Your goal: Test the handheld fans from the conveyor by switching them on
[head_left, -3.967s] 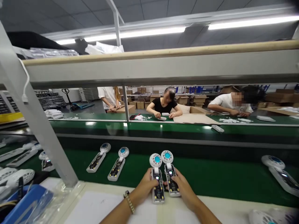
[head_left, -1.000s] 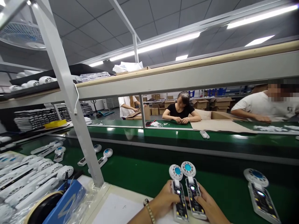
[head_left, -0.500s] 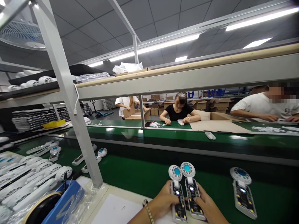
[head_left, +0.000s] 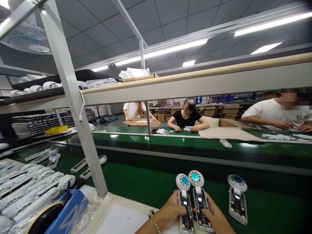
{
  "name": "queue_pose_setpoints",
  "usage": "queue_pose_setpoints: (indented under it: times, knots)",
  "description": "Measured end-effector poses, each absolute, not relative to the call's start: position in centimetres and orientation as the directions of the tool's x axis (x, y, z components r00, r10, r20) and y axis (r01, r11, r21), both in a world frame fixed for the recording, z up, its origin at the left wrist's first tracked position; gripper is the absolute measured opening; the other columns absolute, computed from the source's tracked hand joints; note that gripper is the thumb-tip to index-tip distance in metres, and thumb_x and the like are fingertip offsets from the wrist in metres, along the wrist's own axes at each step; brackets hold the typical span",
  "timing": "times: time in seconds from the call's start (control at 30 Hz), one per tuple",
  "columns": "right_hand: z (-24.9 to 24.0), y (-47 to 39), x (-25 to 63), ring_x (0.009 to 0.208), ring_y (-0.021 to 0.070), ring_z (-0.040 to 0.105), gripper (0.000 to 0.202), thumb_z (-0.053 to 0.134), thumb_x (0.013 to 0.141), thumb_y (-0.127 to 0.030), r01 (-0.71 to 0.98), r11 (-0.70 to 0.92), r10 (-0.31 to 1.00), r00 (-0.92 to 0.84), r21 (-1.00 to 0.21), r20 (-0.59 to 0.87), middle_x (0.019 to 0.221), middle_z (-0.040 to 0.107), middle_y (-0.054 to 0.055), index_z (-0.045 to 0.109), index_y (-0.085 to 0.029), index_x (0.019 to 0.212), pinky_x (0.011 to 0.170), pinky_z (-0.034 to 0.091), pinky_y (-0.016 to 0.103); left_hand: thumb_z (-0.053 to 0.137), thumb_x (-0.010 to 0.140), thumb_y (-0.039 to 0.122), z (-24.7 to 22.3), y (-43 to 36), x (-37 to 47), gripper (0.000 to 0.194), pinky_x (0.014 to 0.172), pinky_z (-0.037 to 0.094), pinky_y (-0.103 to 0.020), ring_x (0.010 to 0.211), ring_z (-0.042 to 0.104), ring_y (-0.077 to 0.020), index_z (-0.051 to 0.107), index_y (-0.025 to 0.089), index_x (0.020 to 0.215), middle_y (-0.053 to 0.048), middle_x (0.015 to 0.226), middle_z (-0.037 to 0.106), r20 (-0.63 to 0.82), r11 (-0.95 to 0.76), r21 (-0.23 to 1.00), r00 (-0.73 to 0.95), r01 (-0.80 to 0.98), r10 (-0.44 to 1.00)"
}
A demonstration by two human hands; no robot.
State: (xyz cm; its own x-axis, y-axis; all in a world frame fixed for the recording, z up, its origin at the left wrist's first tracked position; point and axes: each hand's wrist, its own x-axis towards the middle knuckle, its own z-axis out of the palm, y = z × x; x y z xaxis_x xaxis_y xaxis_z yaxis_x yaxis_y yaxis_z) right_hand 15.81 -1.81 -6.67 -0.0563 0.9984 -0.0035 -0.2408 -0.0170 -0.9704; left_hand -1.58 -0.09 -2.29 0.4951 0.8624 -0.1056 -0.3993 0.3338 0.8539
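My left hand (head_left: 171,209) is closed round a white handheld fan (head_left: 183,182), thumb on its open handle. In my right hand (head_left: 215,215) is a second handheld fan (head_left: 196,178), held close beside the first with its head slightly higher. Both handles show bare circuit boards with a small lit display, and both round vented heads have blue centres. A third handheld fan (head_left: 237,199), also with its board exposed, lies on the green conveyor belt (head_left: 141,185) to the right of my hands, touched by neither.
Rows of white fans (head_left: 36,182) and a blue bin (head_left: 67,213) stand at left. A white metal post (head_left: 80,107) rises from the bench edge, and a shelf beam (head_left: 170,89) crosses above. Co-workers sit or stand across the belts, one in a black top (head_left: 186,117).
The loose fans on the near belt have shifted left, while a white part on the far belt has shifted right. Both my hands keep their fans nearly still. A distant co-worker's cardboard now lies flatter.
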Motion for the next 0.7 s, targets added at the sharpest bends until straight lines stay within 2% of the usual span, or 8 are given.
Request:
queue_pose_setpoints:
  times: [0.23,0.37,0.47,0.6,0.67,0.7]
  knots:
    - [-7.5,-1.8,15.9,0.12,0.0262,0.042,0.071,0.052,0.073,-0.04,-0.22,0.052,0.997,-0.046,-0.974,0.064,0.13,0.048,0.014,0.026,-0.012,0.133,0.098,0.035,0.035,0.046,0.042,-0.008,-2.8,0.1,-1.7,0.054,0.077,0.043,-0.032,0.086,0.059,-0.02,0.049,0.013,0.092,-0.004,0.084,0.06,-0.088,0.317,0.859,0.494,-0.402,0.865]
    - [-7.6,-2.0,15.5,0.118,0.0276,0.045,0.071,0.056,0.07,-0.038,-0.207,0.082,0.995,-0.036,-0.975,0.092,0.127,0.051,0.013,0.029,-0.017,0.132,0.1,0.032,0.04,0.047,0.041,-0.008,-2.6,-0.1,-1.6,0.054,0.075,0.044,-0.031,0.082,0.058,-0.0176,0.049,0.013,0.091,-0.003,0.082,0.06,-0.113,0.316,0.869,0.468,-0.382,0.876]
    - [-7.8,-2.3,14.8,0.113,0.0271,0.049,0.074,0.057,0.068,-0.038,-0.277,0.098,0.995,0.024,-0.956,0.096,0.125,0.052,0.013,0.028,-0.017,0.133,0.097,0.035,0.039,0.047,0.042,-0.007,-2.4,-0.7,-1.6,0.054,0.073,0.044,-0.03,0.081,0.059,-0.0173,0.048,0.014,0.092,-0.003,0.082,0.06,-0.09,0.295,0.867,0.456,-0.401,0.885]
    - [-7.7,-3.5,14.4,0.099,0.0272,0.059,0.075,0.065,0.06,-0.034,-0.447,0.014,0.996,0.082,-0.894,-0.025,0.113,0.062,0.011,0.036,-0.018,0.127,0.086,0.045,0.036,0.054,0.043,-0.005,-2.7,-1.4,-1.8,0.065,0.065,0.045,-0.027,0.075,0.06,-0.0179,0.045,0.017,0.103,-0.002,0.082,0.06,-0.05,0.255,0.864,0.43,-0.434,0.902]
    - [-7.2,-4.4,14.6,0.085,0.0271,0.064,0.066,0.068,0.057,-0.04,-0.516,-0.078,0.991,0.054,-0.853,-0.123,0.094,0.069,0.007,0.048,-0.02,0.117,0.074,0.049,0.034,0.064,0.045,0.002,-2.9,-1.6,-2.1,0.066,0.059,0.045,-0.027,0.067,0.06,-0.0167,0.045,0.019,0.105,-0.003,0.086,0.061,-0.047,0.253,0.848,0.41,-0.465,0.911]
    - [-6.8,-4.8,14.9,0.075,0.0263,0.066,0.057,0.067,0.059,-0.046,-0.532,-0.135,0.985,0.016,-0.836,-0.169,0.082,0.07,0.006,0.055,-0.019,0.108,0.067,0.05,0.033,0.068,0.049,0.012,-2.9,-1.7,-2.3,0.058,0.056,0.045,-0.027,0.062,0.06,-0.0159,0.048,0.018,0.102,-0.003,0.084,0.062,-0.08,0.286,0.835,0.41,-0.47,0.909]
